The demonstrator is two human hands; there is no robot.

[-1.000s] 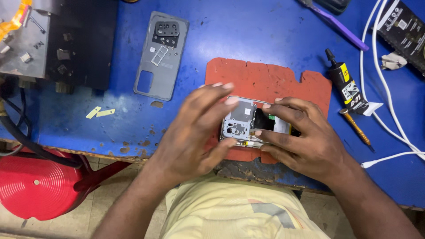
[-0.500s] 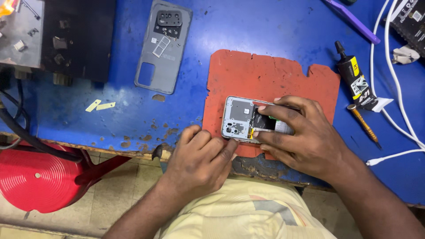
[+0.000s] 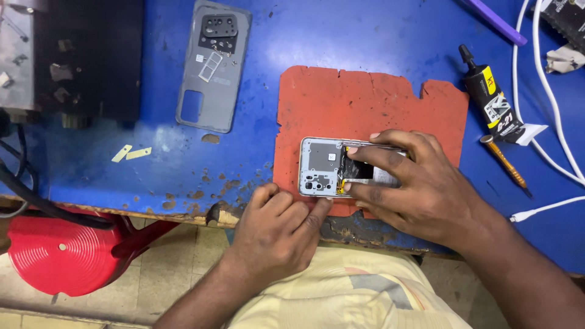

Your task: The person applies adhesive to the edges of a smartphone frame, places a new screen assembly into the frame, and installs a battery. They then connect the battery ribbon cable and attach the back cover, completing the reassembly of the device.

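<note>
An opened phone [image 3: 332, 166], its back removed and the inner frame and camera openings showing, lies flat on the red work mat [image 3: 365, 103], near the mat's front edge. The right hand [image 3: 420, 183] comes in from the right of the phone with the wrist low and the palm turned down; its fingers are spread narrowly across the phone's right half, pressing it onto the mat and covering that end. The left hand [image 3: 277, 231] sits just in front of the phone, at the mat's front edge, where the blue table [image 3: 341, 36] is chipped. Its fingers are curled into a loose fist, knuckles up, and the forefinger tip reaches the phone's lower left corner; whether anything is pinched inside the curl cannot be told.

Behind and left of the phone, off the mat, lies the grey back cover [image 3: 210, 67], inner side up. To the right of the phone, beyond the mat, lie a black glue tube [image 3: 490, 97], a thin orange tool [image 3: 503, 159] and white cables [image 3: 548, 91]. A red stool [image 3: 61, 253] stands below the table, left of the phone.
</note>
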